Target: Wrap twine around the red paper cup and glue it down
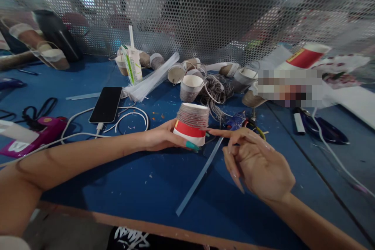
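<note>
My left hand (166,136) grips a paper cup (190,137), red and white at its lower part. Grey cord (192,115) winds in rows around the cup's upper part. At the cup's right side, my right hand (258,160) stretches its index finger to the cord's lower edge, the other fingers loosely bent and apart. Whether a cord end lies under that fingertip is too small to tell. Below the hands, a translucent glue stick (199,179) lies slantwise on the blue table (123,191).
Several cord-wrapped cups (191,88), a heap of grey cord (218,90) and a bundle of glue sticks (155,78) lie behind. Left are a phone (106,104) on a white cable and a magenta glue gun (43,133). A perforated metal screen (187,19) bounds the back; scissors (325,129) lie right.
</note>
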### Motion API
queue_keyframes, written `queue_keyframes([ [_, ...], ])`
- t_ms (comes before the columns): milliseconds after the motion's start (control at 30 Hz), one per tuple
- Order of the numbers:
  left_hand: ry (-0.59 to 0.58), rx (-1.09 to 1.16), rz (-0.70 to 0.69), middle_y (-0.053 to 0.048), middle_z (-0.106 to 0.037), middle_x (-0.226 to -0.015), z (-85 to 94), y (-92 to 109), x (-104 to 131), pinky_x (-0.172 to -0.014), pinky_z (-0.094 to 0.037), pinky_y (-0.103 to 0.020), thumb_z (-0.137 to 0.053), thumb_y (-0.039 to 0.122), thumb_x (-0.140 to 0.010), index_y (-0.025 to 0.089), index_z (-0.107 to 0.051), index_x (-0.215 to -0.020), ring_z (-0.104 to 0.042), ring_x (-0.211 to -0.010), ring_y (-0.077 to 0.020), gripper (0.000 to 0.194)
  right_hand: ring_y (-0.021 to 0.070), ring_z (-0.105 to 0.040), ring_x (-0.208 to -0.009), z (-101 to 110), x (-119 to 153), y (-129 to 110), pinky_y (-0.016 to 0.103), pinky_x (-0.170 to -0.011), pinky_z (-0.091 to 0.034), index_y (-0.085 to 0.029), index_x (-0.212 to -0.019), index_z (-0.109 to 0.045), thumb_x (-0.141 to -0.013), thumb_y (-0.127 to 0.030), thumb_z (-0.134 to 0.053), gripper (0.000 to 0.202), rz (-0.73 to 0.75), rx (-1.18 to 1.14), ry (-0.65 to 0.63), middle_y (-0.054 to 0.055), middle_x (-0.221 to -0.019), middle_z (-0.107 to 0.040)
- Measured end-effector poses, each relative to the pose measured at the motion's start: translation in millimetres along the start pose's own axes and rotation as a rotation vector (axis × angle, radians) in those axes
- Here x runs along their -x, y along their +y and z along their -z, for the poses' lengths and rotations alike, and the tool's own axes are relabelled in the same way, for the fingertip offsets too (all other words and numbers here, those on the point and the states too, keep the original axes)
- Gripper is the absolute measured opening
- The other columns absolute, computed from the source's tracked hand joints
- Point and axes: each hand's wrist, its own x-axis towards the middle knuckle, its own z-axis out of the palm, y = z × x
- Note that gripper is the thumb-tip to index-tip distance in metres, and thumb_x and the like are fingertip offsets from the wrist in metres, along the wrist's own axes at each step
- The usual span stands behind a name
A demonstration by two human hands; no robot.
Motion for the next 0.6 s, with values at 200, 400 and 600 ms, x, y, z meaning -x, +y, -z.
queue_keyframes([
  [200, 0.043, -0.035, -0.021, -0.008, -0.075, -0.098, -3.8, 0, -2, -0.09, -0.053, -0.034, -0.089, 0.014, -0.054, 0.015, -0.068, -0.106, -0.07, -0.089, -0.0186, 0.056, 0.0098, -0.046, -0.034, 2, 2, 2, 0.023, -0.024, -0.035, -0.022, -0.071, -0.055, -0.094, -0.044, -0.05, 0.032, 0.032, 0.115, 0.0, 0.009, -0.095, -0.077],
  [400, 0.036, -0.05, -0.006, -0.005, -0.075, -0.095, -6.5, 2, -1, -0.089, -0.053, -0.03, -0.086, 0.007, -0.053, 0.014, -0.069, -0.103, -0.07, -0.087, -0.0161, 0.053, 0.0098, -0.057, -0.05, 12, 4, 16, 0.027, -0.043, -0.052, -0.02, -0.092, -0.06, -0.101, -0.041, -0.041, 0.03, 0.328, 0.514, -0.346, 0.017, -0.131, -0.066],
  [600, 0.052, 0.013, 0.042, -0.005, -0.076, -0.091, -5.2, 4, 0, -0.084, -0.054, -0.027, -0.087, 0.008, -0.054, 0.013, -0.07, -0.103, -0.071, -0.085, -0.0149, 0.052, 0.0077, -0.056, -0.047, 20, 1, 21, 0.023, -0.043, -0.049, -0.021, -0.092, -0.06, -0.102, -0.031, -0.039, 0.025, 0.502, 0.624, -0.271, 0.012, -0.123, -0.071],
])
